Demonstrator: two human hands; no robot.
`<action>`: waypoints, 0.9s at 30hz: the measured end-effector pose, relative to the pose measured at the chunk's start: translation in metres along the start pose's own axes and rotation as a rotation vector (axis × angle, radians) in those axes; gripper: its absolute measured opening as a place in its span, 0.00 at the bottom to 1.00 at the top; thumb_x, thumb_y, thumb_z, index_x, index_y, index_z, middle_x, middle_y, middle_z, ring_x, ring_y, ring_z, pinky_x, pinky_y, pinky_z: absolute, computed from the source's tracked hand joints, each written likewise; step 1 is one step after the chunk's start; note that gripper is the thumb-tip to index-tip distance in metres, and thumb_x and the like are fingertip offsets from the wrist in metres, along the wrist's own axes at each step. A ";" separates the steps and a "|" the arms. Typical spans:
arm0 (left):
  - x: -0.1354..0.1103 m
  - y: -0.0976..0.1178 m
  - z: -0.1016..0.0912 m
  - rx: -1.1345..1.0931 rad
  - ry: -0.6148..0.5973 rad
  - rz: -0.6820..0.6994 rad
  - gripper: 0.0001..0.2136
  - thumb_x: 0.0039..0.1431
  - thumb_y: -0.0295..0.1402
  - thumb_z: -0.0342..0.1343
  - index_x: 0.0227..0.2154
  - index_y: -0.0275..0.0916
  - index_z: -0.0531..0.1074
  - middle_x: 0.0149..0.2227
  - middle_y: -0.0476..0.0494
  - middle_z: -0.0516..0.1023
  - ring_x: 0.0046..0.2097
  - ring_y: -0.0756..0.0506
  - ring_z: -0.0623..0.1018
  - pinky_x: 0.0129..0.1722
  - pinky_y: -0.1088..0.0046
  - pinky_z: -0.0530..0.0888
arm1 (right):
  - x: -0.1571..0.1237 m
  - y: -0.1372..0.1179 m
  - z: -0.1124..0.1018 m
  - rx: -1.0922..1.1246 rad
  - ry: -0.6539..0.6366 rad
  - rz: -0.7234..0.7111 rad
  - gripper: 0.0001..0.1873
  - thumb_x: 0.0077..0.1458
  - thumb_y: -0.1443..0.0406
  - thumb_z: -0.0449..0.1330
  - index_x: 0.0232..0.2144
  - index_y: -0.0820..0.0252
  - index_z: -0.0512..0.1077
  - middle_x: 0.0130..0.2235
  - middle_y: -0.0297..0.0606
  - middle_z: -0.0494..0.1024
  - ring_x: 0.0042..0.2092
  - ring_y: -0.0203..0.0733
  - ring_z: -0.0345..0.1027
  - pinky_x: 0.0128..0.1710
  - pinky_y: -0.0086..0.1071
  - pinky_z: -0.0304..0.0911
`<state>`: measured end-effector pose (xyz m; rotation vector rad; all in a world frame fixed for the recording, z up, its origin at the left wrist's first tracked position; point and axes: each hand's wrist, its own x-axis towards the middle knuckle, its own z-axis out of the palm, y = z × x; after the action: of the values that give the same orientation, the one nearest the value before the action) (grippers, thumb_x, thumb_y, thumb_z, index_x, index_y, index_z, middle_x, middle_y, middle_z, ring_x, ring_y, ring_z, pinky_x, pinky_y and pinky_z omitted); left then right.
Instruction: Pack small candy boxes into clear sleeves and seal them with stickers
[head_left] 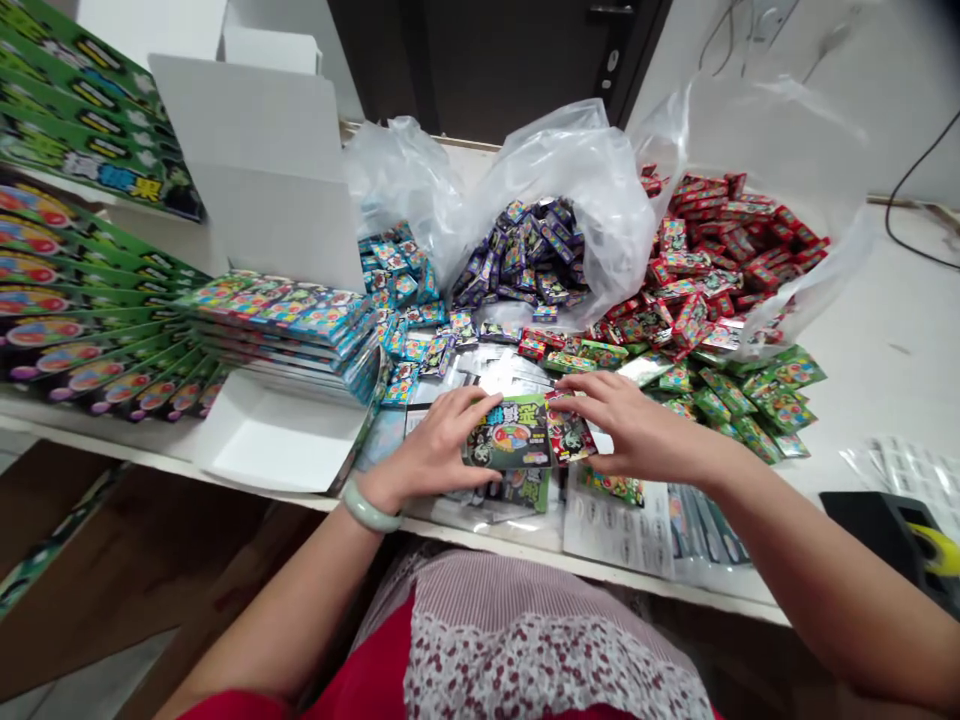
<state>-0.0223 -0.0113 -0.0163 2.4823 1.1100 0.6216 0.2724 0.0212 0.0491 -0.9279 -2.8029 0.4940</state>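
Note:
My left hand (435,450) is closed round the left side of a green candy packet (510,432) held just above the table's front edge. My right hand (637,430) pinches a small red packet (568,430) against the green packet's right end. A pale green bangle (367,510) sits on my left wrist. Under my hands lie flat silvery sleeves (510,375) and more packets.
Clear bags hold blue packets (394,270), purple packets (525,250) and red packets (712,250). Loose green packets (750,400) lie on the right. An open white box (277,430) and stacked display boxes (90,330) stand on the left. A black device (892,535) is at the right edge.

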 end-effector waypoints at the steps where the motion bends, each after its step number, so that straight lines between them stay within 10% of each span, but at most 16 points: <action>1: 0.000 0.000 0.000 -0.014 -0.012 -0.004 0.43 0.47 0.44 0.66 0.63 0.40 0.53 0.57 0.34 0.61 0.58 0.33 0.64 0.57 0.51 0.66 | 0.001 0.000 -0.002 0.010 -0.005 -0.009 0.34 0.44 0.67 0.65 0.56 0.52 0.66 0.57 0.44 0.68 0.57 0.55 0.61 0.55 0.51 0.59; 21: -0.002 0.007 0.009 -0.085 0.090 -0.065 0.44 0.47 0.47 0.66 0.64 0.40 0.53 0.56 0.33 0.61 0.58 0.34 0.65 0.57 0.51 0.67 | 0.005 -0.009 0.015 0.236 0.142 0.013 0.46 0.48 0.55 0.68 0.63 0.52 0.49 0.62 0.48 0.59 0.62 0.53 0.55 0.60 0.48 0.58; 27: -0.007 0.000 0.008 -0.035 0.157 -0.120 0.43 0.46 0.43 0.67 0.63 0.41 0.53 0.55 0.34 0.62 0.57 0.34 0.66 0.56 0.51 0.67 | 0.007 -0.014 0.029 0.187 0.209 0.129 0.24 0.62 0.57 0.55 0.59 0.45 0.57 0.58 0.38 0.70 0.66 0.53 0.49 0.65 0.62 0.38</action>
<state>-0.0229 -0.0177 -0.0246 2.3500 1.2838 0.8038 0.2522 0.0072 0.0273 -1.0568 -2.4742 0.6253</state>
